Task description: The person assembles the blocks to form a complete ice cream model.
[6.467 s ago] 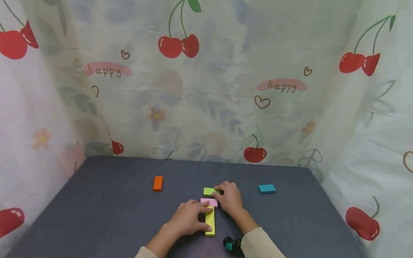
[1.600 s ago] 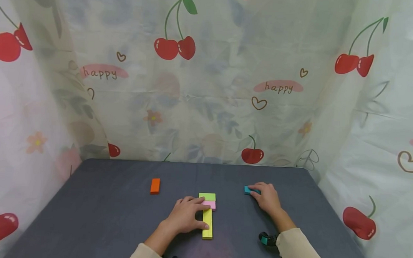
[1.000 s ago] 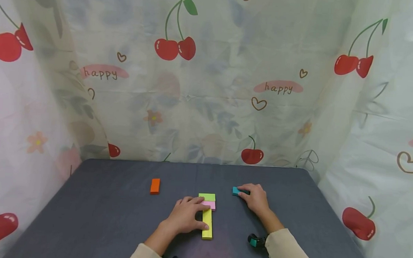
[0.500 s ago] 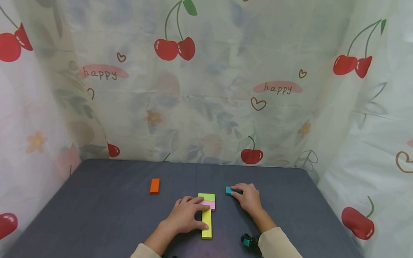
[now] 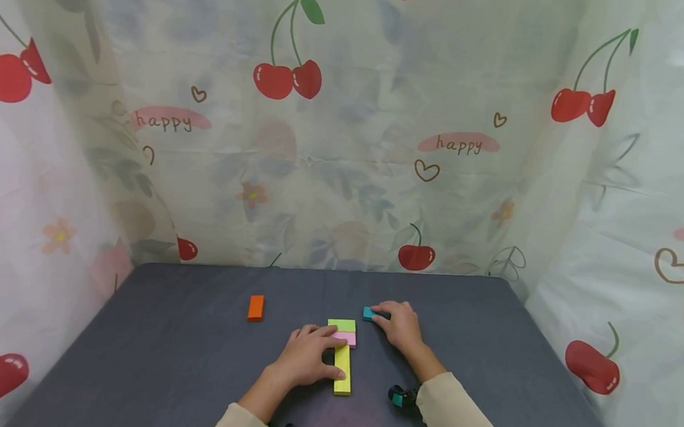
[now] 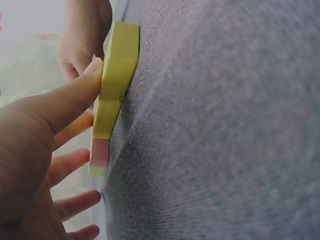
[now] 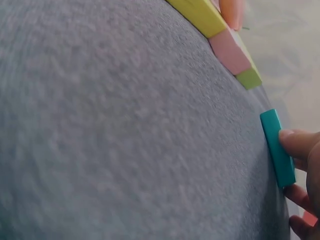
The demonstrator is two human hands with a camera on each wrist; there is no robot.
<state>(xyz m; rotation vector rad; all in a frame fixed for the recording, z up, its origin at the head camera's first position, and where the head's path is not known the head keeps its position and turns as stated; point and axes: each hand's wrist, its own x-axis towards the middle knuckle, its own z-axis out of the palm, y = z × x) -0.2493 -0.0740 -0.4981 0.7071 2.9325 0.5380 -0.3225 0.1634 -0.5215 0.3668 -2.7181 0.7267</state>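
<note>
A yellow block point(image 5: 342, 385) lies lengthwise on the dark table. Its far end meets a pink block point(image 5: 349, 336), set crosswise, and a lime green block point(image 5: 343, 324) touches the pink one from behind. My left hand point(image 5: 306, 357) rests on this row, thumb on the yellow block and spread fingers reaching over the pink one. My right hand point(image 5: 401, 329) pinches a blue block point(image 5: 367, 313) between thumb and fingers, to the right of the lime block and a little beyond it. In the right wrist view, a gap separates the blue block point(image 7: 276, 145) from the row.
An orange block point(image 5: 256, 308) lies on the table's far left part. Black straps with devices point(image 5: 403, 398) sit at the wrists. A printed curtain point(image 5: 345, 143) hangs behind and at both sides of the dark tabletop point(image 5: 170, 346).
The right hand has brought the blue block leftward across the table, near the row. Earlier it handled the lime block, which now touches the pink one. The left hand has stayed nearly still.
</note>
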